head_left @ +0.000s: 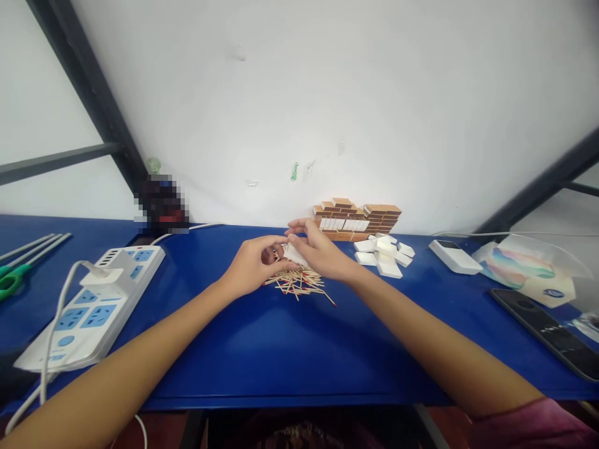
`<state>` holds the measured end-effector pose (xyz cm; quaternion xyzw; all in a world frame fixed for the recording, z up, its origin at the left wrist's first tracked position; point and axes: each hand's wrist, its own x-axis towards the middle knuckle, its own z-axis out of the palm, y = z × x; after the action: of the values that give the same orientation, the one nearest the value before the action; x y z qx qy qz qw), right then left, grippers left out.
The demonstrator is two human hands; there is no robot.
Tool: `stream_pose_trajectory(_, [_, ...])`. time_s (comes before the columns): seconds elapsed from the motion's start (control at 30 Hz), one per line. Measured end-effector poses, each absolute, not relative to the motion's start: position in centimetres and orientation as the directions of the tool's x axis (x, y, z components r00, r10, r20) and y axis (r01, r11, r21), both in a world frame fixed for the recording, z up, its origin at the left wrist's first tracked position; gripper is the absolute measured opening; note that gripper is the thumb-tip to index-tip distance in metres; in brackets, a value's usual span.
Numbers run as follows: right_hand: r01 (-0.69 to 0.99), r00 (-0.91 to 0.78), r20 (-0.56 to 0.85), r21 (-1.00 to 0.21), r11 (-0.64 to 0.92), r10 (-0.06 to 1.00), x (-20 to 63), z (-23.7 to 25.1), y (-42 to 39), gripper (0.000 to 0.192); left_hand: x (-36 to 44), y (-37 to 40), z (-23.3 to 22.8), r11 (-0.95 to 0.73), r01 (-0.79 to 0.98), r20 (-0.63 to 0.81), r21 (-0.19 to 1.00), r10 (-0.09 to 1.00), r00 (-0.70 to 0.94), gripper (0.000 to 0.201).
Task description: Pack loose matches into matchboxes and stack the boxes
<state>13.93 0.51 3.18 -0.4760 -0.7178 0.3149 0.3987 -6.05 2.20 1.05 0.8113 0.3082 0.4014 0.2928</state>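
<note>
Blue tabletop (290, 355): white tray (294, 254) between hands (250, 265), above matches (299, 287).

A plain white wall (374, 93) fills the back, brightest near the middle and greyer toward the upper right. It bears a small green mark (294, 171) and a few pale scuffs (253, 183). A glossy blue surface (262, 355) runs along its foot, spanning the view from side to side. At the left a dark post (84, 75) slants down to it, joined by a crossbar (56, 163); a second post (528, 196) slants at the right. The light is soft. Below the front edge, what seems a reddish floor (161, 430) shows dimly.
</note>
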Motion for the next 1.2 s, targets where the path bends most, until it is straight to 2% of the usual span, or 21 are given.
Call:
stream_pose_trajectory(0.1, [0.473,-0.223,0.309,-0.795,0.379,0.925,13.6,3.6,0.8,0.04,-6.0,2.2,1.0,-0.588,0.25,0.435,0.769,0.769,0.469,0.039])
stream_pose_trajectory(0.17, [0.52,-0.208,0.374,-0.74,0.426,0.904,13.7,3.9,0.9,0.04,-6.1,2.3,1.1,-0.569,0.264,0.429,0.779,0.79,0.437,0.038])
stream_pose_trajectory(0.23, [0.622,-0.198,0.44,-0.634,0.459,0.876,14.6,4.2,1.0,0.033,-6.3,2.5,1.2,-0.568,0.303,0.451,0.765,0.809,0.378,0.041])
stream_pose_trajectory(0.3, [0.767,-0.226,0.446,-0.467,0.44,0.866,16.0,4.2,1.2,0.031,-6.6,3.0,1.4,-0.582,0.363,0.493,0.728,0.812,0.313,0.043])
stream_pose_trajectory(0.37, [0.859,-0.319,0.323,-0.3,0.416,0.891,17.5,3.9,1.3,0.026,-6.9,3.6,1.5,-0.589,0.421,0.524,0.69,0.807,0.271,0.041])
stream_pose_trajectory(0.43, [0.875,-0.389,0.195,-0.227,0.427,0.9,18.5,3.3,1.3,0.025,-7.0,4.1,1.5,-0.577,0.455,0.524,0.678,0.814,0.252,0.039])
stream_pose_trajectory(0.67, [0.896,-0.41,0.138,-0.127,0.426,0.902,18.2,2.4,0.6,0.021,-7.2,4.8,0.5,-0.59,0.516,0.511,0.621,0.804,0.304,0.041])
stream_pose_trajectory(0.87, [0.904,-0.423,0.171,0.006,0.428,0.89,17.5,3.2,-0.5,0.028,-7.2,4.7,0.5,-0.648,0.551,0.523,0.525,0.757,0.391,0.04])
stream_pose_trajectory(1.0, [0.895,-0.444,0.115,0.105,0.434,0.888,16.6,3.8,-0.9,0.02,-7.2,4.7,0.6,-0.652,0.557,0.519,0.515,0.754,0.403,0.04])
stream_pose_trajectory(1.2, [0.892,-0.419,0.063,0.214,0.397,0.906,15.5,3.7,-1.0,0.026,-7.3,4.5,0.7,-0.659,0.554,0.511,0.51,0.749,0.421,0.037])
